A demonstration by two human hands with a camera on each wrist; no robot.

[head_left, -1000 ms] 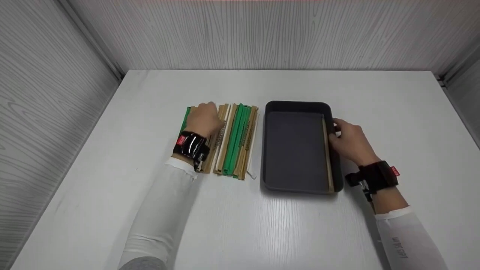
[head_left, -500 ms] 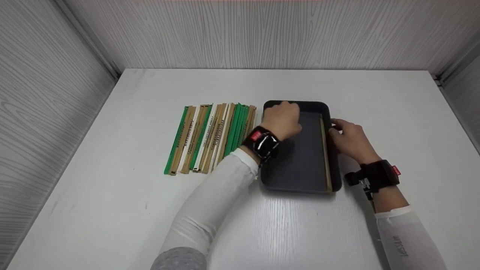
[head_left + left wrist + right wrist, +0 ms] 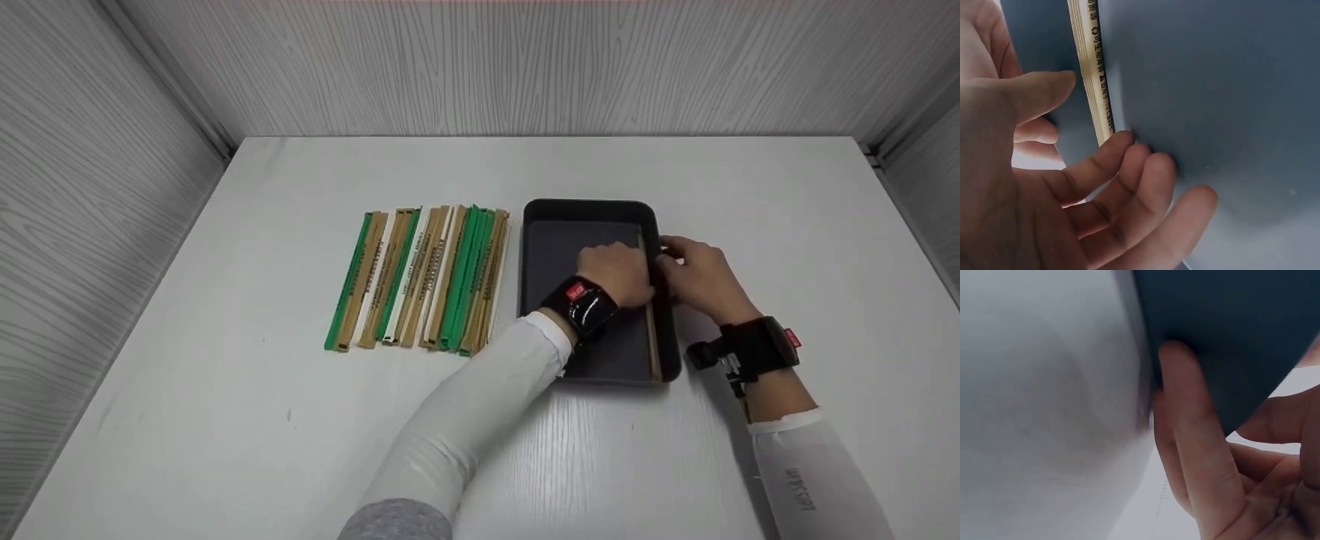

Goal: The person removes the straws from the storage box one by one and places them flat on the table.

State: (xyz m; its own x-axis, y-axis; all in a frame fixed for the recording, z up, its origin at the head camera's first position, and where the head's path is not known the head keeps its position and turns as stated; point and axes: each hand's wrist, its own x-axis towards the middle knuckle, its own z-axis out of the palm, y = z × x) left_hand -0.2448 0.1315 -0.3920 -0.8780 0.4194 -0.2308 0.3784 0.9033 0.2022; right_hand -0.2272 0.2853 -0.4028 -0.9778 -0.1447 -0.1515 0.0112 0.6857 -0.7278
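Note:
A dark grey rectangular tray (image 3: 551, 244) lies on the white table. Along its right inner wall stands a narrow stack of long tan strips (image 3: 652, 341); the left wrist view shows its thin layers and dark print. My left hand (image 3: 615, 271) is inside the tray at this stack. In the left wrist view its thumb (image 3: 1050, 93) lies left of the stack and its loosely bent fingers lie over and to the right of it. My right hand (image 3: 705, 281) holds the tray's right wall, with a finger (image 3: 1190, 399) against the outside.
Left of the tray lies a row of long green, tan and white printed strips (image 3: 420, 277), side by side and slightly slanted. Grey wood-grain panels (image 3: 525, 67) rise behind the table and at both sides.
My left hand has moved right, from over the row of strips into the tray and up to the tan stack. My right hand has stayed at the tray's right wall.

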